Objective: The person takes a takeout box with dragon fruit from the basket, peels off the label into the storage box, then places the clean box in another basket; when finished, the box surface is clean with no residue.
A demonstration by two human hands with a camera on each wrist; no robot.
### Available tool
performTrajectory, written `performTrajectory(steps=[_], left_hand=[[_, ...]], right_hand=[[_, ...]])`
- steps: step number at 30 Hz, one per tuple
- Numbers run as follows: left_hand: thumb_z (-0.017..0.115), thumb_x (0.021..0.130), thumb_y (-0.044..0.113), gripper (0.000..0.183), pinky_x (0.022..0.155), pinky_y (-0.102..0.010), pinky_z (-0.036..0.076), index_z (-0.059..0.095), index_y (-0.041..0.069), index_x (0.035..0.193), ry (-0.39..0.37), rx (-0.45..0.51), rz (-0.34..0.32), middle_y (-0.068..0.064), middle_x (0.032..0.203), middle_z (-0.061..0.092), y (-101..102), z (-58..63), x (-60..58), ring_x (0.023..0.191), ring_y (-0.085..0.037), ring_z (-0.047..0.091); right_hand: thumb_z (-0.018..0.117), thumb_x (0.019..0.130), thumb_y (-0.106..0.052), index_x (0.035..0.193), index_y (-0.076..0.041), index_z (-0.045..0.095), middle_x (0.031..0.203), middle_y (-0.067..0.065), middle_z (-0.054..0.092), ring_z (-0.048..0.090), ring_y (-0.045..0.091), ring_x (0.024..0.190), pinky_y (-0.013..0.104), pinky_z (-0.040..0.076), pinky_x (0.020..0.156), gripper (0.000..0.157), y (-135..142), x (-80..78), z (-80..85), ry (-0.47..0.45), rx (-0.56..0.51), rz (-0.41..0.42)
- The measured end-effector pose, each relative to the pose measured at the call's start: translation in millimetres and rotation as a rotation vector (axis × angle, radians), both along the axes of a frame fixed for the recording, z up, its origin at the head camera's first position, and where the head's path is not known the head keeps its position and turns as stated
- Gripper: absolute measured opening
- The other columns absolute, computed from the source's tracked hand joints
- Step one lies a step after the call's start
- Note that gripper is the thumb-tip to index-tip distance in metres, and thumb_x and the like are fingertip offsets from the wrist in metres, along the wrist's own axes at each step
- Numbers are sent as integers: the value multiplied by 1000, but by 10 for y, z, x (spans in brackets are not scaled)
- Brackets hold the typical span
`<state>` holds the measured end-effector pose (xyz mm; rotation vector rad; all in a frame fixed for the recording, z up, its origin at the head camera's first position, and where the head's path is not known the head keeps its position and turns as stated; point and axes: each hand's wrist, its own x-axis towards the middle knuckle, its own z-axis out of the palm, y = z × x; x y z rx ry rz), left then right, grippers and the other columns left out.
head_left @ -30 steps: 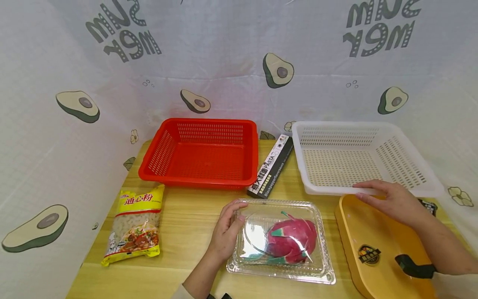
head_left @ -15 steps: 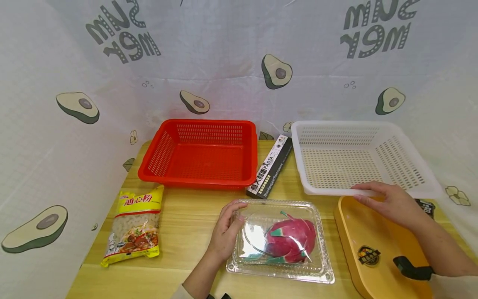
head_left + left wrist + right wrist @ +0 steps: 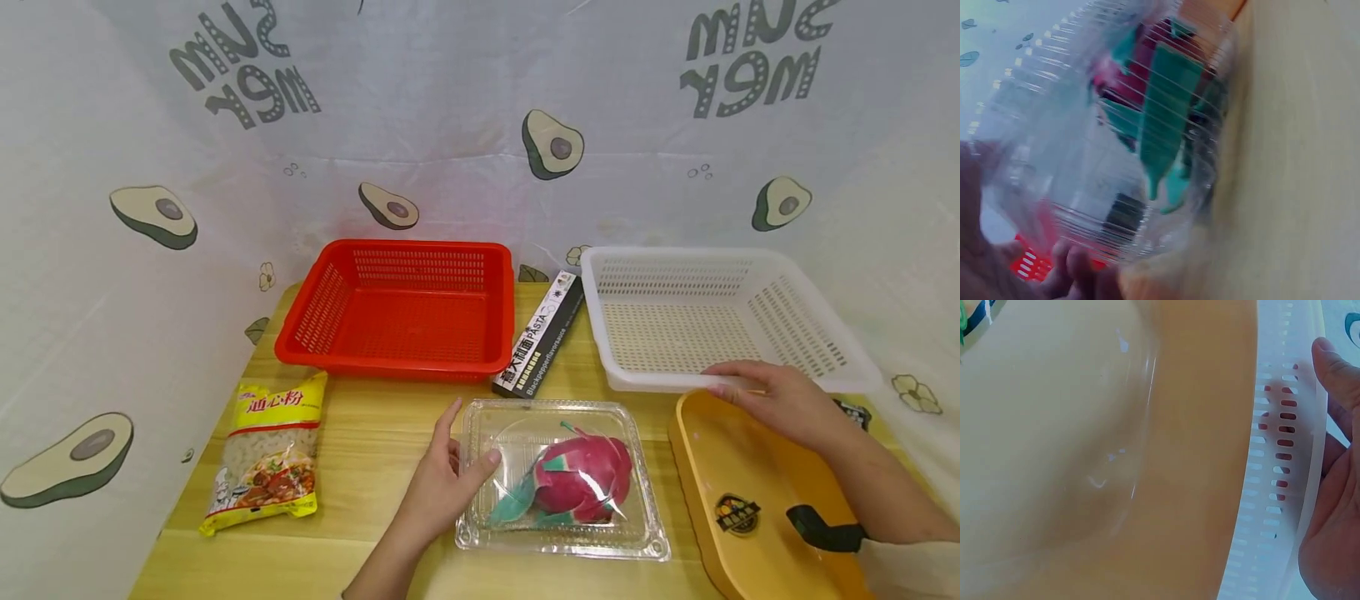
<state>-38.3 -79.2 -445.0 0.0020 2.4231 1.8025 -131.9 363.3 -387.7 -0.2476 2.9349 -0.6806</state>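
Note:
In the head view, a clear plastic clamshell box (image 3: 555,542) with a pink and green dragon fruit (image 3: 585,479) inside lies on the table. My left hand (image 3: 442,492) holds its left side, thumb over the lid and fingers at the edge. The left wrist view is blurred, showing the dragon fruit (image 3: 1166,106) through ribbed plastic. My right hand (image 3: 787,404) grips the front rim of a white basket (image 3: 622,379). In the right wrist view, the thumb (image 3: 1335,369) lies at that rim and the other fingers show partly through the slots.
A red basket (image 3: 405,367) stands at the back left, a pasta box (image 3: 540,333) between the two baskets. A yellow bag of macaroni (image 3: 270,454) lies at the left. Beneath my right forearm is a yellow tray (image 3: 750,467). A printed curtain (image 3: 450,100) surrounds the table (image 3: 360,467).
My left hand has shifted at the box's left side, its thumb now farther over the lid and its index finger straighter. The white basket's back rim is slightly lower in view.

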Motion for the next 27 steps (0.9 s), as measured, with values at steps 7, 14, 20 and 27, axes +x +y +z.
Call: performTrajectory(steps=[7, 14, 20, 27], left_hand=[[68, 97, 27, 74, 72, -36, 62, 28, 34, 159, -22, 128, -90, -24, 121, 63, 9, 171, 98, 91, -24, 71], [68, 92, 8, 69, 59, -24, 53, 44, 37, 150, 106, 97, 8, -12, 95, 54, -8, 561, 75, 72, -14, 60], [66, 94, 5, 69, 77, -33, 62, 39, 29, 153, 232, 129, 2, -19, 133, 59, -81, 865, -9, 99, -28, 68], [61, 96, 11, 60, 66, -24, 55, 40, 28, 150, 249, 259, 92, -6, 103, 56, 11, 1231, -388, 79, -18, 58]], right_hand=[[61, 100, -46, 133, -9, 66, 139, 35, 56, 50, 57, 123, 77, 41, 93, 49, -9, 18, 37, -11, 9, -10], [60, 100, -48, 134, -8, 65, 140, 35, 55, 48, 58, 125, 78, 40, 95, 53, -18, 37, 44, -20, 10, -14], [61, 100, -46, 134, -7, 65, 140, 36, 55, 47, 59, 126, 78, 39, 96, 52, -17, 42, 50, -12, 10, -10], [61, 100, -44, 136, -6, 63, 143, 37, 51, 46, 60, 127, 79, 38, 97, 52, -7, 36, 45, -13, 6, -7]])
